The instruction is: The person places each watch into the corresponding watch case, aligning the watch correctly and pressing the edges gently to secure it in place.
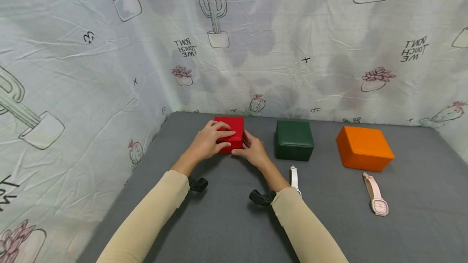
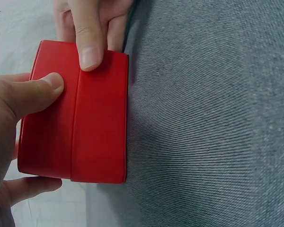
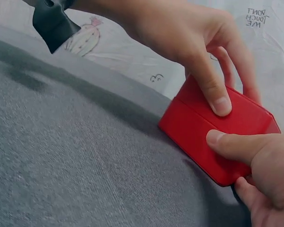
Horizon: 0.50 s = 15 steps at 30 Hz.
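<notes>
A red box (image 1: 234, 125) with a lid seam around it stands on the grey table, its lid down. My left hand (image 1: 209, 139) grips the lid, thumb on the front face and other fingers over the top and side. From the right, my right hand (image 1: 254, 149) holds the lower part, its thumb (image 2: 89, 54) pressing the front close to the seam. Both thumbs lie on the front face in the right wrist view, where the red box (image 3: 194, 116) appears tilted. The box's back is hidden.
Right of the red box stand a green box (image 1: 294, 135) and an orange box (image 1: 365, 145). A white wristwatch (image 1: 294, 177) lies partly behind my right forearm. A pink wristwatch (image 1: 374, 192) lies before the orange box. A printed curtain (image 1: 256, 52) hangs behind the grey table (image 1: 226, 222).
</notes>
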Each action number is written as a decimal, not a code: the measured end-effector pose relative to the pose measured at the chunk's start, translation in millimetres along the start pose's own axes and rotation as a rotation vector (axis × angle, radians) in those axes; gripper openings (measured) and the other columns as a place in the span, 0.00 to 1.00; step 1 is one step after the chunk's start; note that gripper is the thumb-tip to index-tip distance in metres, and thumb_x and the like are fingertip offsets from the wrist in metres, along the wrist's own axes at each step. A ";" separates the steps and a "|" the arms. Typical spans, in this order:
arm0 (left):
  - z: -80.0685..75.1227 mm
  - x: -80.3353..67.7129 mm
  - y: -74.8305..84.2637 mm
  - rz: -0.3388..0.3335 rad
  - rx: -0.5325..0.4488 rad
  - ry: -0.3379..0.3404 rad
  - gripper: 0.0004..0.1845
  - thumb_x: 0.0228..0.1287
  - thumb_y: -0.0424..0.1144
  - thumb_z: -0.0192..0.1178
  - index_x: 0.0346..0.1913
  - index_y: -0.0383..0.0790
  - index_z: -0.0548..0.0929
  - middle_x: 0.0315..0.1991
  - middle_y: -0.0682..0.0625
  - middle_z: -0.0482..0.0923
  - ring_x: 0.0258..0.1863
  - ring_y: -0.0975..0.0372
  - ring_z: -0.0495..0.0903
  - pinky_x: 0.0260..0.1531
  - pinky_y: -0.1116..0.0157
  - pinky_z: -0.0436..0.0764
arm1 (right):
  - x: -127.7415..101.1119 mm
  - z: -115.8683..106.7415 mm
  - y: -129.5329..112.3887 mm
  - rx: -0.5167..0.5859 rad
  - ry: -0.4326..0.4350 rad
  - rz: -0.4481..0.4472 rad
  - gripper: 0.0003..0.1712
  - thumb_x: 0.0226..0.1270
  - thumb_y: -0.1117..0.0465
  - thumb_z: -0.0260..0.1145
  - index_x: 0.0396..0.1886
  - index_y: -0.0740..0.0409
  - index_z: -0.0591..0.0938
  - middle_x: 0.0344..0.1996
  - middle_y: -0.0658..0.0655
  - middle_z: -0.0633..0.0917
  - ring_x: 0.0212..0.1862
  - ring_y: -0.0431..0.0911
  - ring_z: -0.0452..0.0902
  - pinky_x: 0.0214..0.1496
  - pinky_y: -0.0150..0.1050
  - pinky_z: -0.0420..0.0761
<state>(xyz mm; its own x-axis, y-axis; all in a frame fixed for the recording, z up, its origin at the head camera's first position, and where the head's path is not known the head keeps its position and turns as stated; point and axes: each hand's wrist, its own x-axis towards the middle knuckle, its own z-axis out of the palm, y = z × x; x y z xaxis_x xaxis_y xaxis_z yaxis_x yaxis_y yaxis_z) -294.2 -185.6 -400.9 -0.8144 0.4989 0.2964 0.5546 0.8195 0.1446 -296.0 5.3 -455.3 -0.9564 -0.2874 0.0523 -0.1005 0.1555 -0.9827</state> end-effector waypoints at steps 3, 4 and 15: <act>-0.7 0.8 0.3 -0.004 -0.025 0.013 0.22 0.57 0.46 0.69 0.57 0.53 0.83 0.56 0.52 0.76 0.58 0.56 0.69 0.47 0.53 0.83 | -1.1 0.6 -2.4 -0.024 0.018 -0.034 0.48 0.58 0.65 0.72 0.75 0.60 0.57 0.72 0.60 0.66 0.73 0.50 0.62 0.68 0.44 0.69; -0.9 0.9 0.2 -0.007 -0.029 0.013 0.22 0.56 0.46 0.70 0.56 0.53 0.84 0.56 0.52 0.76 0.58 0.56 0.69 0.47 0.53 0.83 | -1.4 1.1 -3.3 -0.037 0.026 -0.037 0.48 0.59 0.65 0.71 0.75 0.60 0.57 0.71 0.60 0.67 0.72 0.50 0.63 0.68 0.44 0.70; -3.3 0.9 2.5 -0.029 -0.041 -0.034 0.24 0.57 0.45 0.69 0.58 0.52 0.82 0.59 0.50 0.75 0.61 0.54 0.68 0.53 0.52 0.81 | -2.7 -2.4 -15.6 -0.204 0.057 0.012 0.48 0.60 0.61 0.71 0.74 0.66 0.57 0.75 0.66 0.58 0.72 0.55 0.63 0.65 0.46 0.74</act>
<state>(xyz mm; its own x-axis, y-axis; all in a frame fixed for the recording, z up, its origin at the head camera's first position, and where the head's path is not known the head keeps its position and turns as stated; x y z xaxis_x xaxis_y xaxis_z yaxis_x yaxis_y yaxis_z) -293.0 -184.1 -397.2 -0.8352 0.4846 0.2598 0.5365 0.8219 0.1914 -292.6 6.0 -439.7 -0.9711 -0.2316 0.0568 -0.1374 0.3485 -0.9272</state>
